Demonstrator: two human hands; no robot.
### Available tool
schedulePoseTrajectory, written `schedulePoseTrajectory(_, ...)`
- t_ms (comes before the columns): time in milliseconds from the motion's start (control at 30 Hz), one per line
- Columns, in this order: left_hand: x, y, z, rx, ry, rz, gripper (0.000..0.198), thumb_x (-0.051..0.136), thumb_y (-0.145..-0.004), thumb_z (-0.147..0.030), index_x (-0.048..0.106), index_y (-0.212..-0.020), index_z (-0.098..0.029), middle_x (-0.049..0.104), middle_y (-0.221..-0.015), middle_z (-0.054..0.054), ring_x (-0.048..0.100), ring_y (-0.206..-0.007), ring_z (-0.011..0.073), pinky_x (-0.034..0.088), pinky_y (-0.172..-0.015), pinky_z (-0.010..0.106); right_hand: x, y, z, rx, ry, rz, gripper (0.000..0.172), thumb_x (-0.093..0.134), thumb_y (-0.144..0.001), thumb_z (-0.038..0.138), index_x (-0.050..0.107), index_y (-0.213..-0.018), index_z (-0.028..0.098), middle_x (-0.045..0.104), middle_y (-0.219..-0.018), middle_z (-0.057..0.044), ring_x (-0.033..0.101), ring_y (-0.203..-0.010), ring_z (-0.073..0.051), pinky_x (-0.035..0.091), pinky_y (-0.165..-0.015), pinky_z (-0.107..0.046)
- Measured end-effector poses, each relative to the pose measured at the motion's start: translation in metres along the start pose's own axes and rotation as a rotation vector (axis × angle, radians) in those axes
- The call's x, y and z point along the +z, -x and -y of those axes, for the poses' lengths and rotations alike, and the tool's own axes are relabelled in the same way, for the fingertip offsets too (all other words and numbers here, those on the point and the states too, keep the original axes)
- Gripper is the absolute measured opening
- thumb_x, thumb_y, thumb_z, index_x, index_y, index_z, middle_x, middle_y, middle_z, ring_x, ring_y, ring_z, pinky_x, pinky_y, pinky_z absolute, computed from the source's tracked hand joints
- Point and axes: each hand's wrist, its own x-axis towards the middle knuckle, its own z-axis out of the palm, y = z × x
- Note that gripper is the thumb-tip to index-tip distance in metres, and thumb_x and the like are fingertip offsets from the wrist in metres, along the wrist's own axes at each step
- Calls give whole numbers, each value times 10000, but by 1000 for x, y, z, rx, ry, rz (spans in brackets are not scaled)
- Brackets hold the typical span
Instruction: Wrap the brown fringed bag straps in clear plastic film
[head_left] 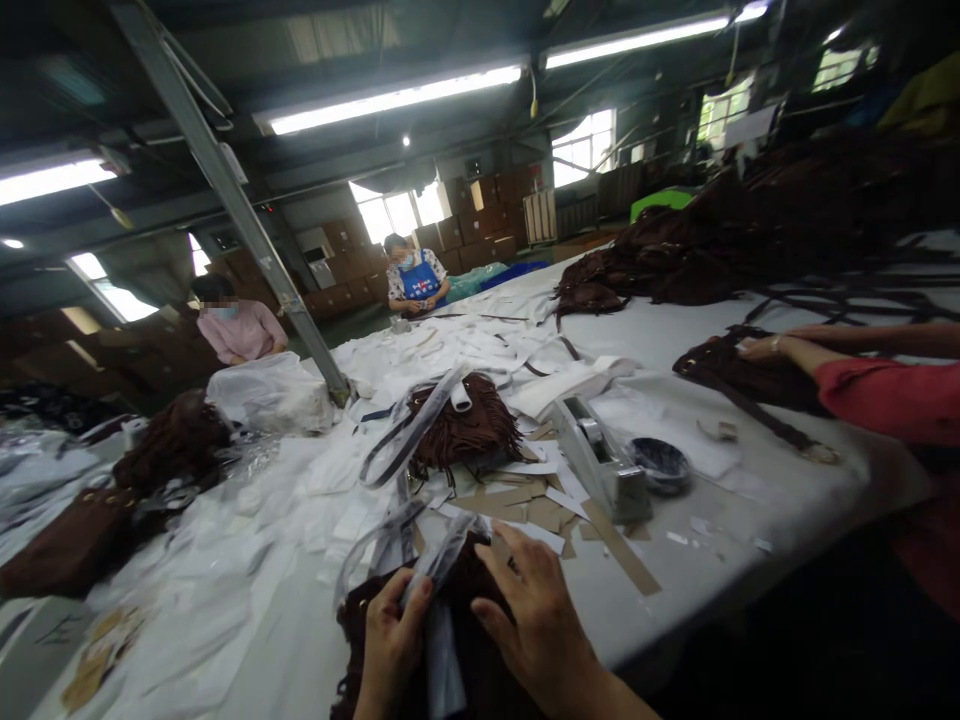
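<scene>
A dark brown handbag point(480, 665) lies at the table's near edge, partly hidden by my hands. A strap wrapped in clear plastic point(450, 548) runs across its top. My left hand point(394, 640) is closed, thumb and fingers pinching this wrapped strap. On the bag's right side, my right hand point(536, 615) is open, with the thumb held away from the fingers; its fingertips are near the bag's top edge. Just beyond stands a fringed brown handbag point(465, 430) with its own plastic-wrapped strap point(401, 425) and a white paper roll point(460, 398) on top.
A tape dispenser point(600, 455) and a black tape roll point(660, 465) sit to the right, beside cardboard strips point(525, 508). White paper point(187, 570) covers the left. A co-worker's red sleeve point(889, 395) reaches over another bag point(724, 370). A metal post point(247, 220) rises behind; two people work beyond.
</scene>
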Motion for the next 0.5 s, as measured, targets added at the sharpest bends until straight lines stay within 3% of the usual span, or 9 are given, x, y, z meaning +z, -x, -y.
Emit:
schedulePoseTrajectory(100, 3, 3, -4, 162, -147, 40, 367, 689, -685, -546, 658, -624, -185, 604, -586, 13, 540, -582, 186, 437, -553, 248, -1, -35, 22, -141, -93, 67, 357, 405, -955, 411, 549, -1224, 225, 508, -1329, -125, 431, -1229, -274, 280, -1045, -501)
schedulePoseTrajectory(267, 7, 10, 3, 115, 14, 52, 366, 658, -724, -548, 685, -766, -186, 651, -720, 44, 595, -748, 237, 479, -701, 292, 50, -43, 23, -131, -93, 262, 235, 362, -962, 257, 593, -935, 226, 638, -1013, -31, 532, -1027, -203, 240, -1041, -473)
schedulePoseTrajectory(367, 3, 13, 13, -5, 169, 96, 370, 709, -688, -533, 659, -793, -181, 587, -629, 17, 574, -619, 201, 473, -570, 271, 64, -34, 13, -127, -127, 237, 237, 347, -963, 235, 583, -953, 226, 642, -1015, -22, 547, -1013, -195, 239, -1050, -470)
schedulePoseTrajectory(500, -5, 9, 34, -112, 231, 138, 420, 657, -721, -585, 594, -849, -190, 431, -483, -64, 381, -346, 94, 346, -348, 216, 57, -37, -15, -107, -238, 87, 292, 310, -987, 266, 571, -1108, 218, 645, -1113, -57, 559, -1059, -186, 368, -993, -365)
